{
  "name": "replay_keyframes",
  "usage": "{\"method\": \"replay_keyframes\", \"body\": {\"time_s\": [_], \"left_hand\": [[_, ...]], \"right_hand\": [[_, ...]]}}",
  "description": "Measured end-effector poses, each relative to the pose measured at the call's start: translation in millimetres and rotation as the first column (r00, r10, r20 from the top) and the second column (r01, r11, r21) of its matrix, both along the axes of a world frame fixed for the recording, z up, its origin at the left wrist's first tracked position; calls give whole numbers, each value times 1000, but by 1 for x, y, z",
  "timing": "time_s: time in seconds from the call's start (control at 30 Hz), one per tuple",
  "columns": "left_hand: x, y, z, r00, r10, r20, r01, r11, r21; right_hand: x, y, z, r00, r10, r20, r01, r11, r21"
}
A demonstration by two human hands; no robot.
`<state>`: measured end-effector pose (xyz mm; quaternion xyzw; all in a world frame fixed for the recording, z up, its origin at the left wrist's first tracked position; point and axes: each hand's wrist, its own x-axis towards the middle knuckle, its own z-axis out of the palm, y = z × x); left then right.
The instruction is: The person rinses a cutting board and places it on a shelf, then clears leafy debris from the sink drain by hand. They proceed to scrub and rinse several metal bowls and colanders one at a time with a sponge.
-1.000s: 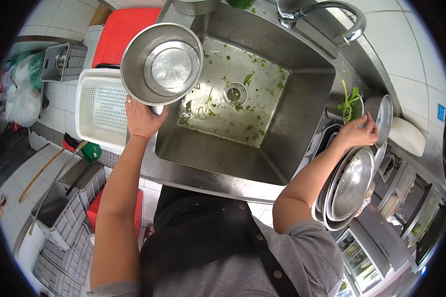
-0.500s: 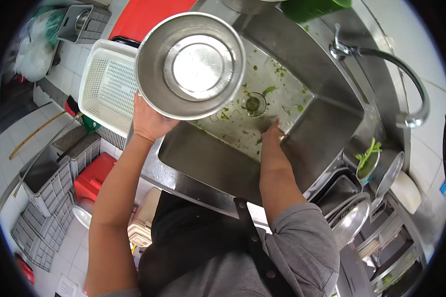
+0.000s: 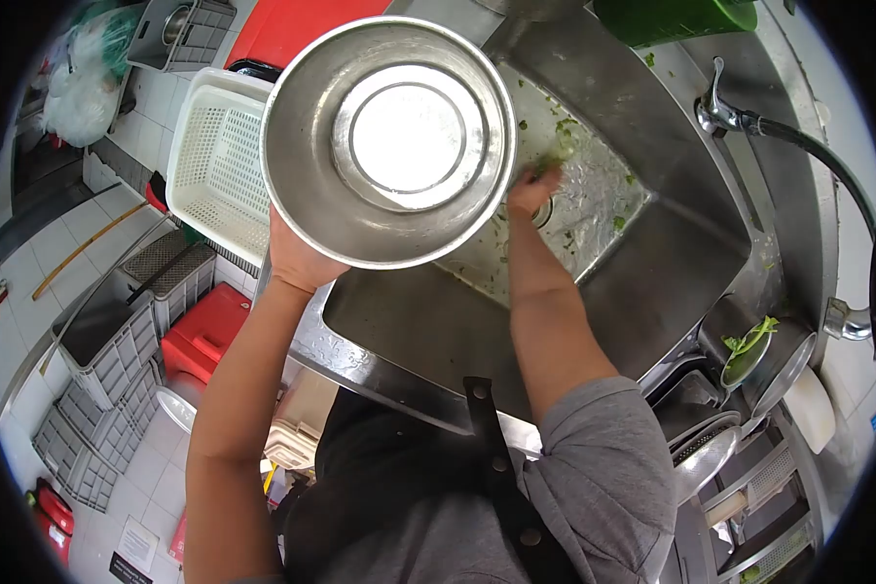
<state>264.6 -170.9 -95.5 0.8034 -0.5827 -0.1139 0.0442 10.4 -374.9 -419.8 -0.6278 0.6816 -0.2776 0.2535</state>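
My left hand (image 3: 300,255) grips the rim of a round stainless steel bowl (image 3: 302,146), held above the left side of the sink with its inside facing me. Most of its fingers are hidden behind the bowl. My right hand (image 3: 533,192) reaches down into the steel sink (image 3: 672,234), over the drain (image 3: 545,212). Green leaf scraps (image 3: 562,127) lie just beyond its fingers, which are smeared, so whether they pinch any cannot be made out. More scraps are scattered over the wet sink floor.
A white perforated basket (image 3: 219,165) stands left of the sink. On the right are a faucet (image 3: 725,115) and stacked metal bowls (image 3: 784,375), with a green stalk (image 3: 752,339) in one. A green container (image 3: 676,21) sits at the far edge. Grey crates (image 3: 117,341) stand on the floor.
My right hand has moved away from me across the sink floor, from the near side of the drain to over it. The bowl appears larger and closer, still in my left hand.
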Motion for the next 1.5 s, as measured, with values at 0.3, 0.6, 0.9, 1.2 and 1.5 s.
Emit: {"method": "replay_keyframes", "body": {"time_s": [0.3, 0.6, 0.9, 1.2, 1.5], "left_hand": [[2, 4, -6, 1000, -1, -8, 1, 1000, -23], [1, -4, 2, 992, -75, 101, 83, 994, -71], [-2, -12, 11, 999, 1, -40, -7, 988, -156], [-13, -23, 28, 998, -44, 54, 61, 928, -367], [-10, -16, 18, 997, -1, 83, 22, 967, -252]], "right_hand": [[65, 140, -7, 799, 560, 218, -601, 726, 335], [95, 238, 0, 751, 549, 368, -657, 556, 509], [69, 196, 79, 562, 771, 298, -769, 355, 533], [-99, 61, 301, 745, 84, 662, -608, 492, 622], [-233, -1, 555, 864, -168, 475, 345, 885, -313]]}}
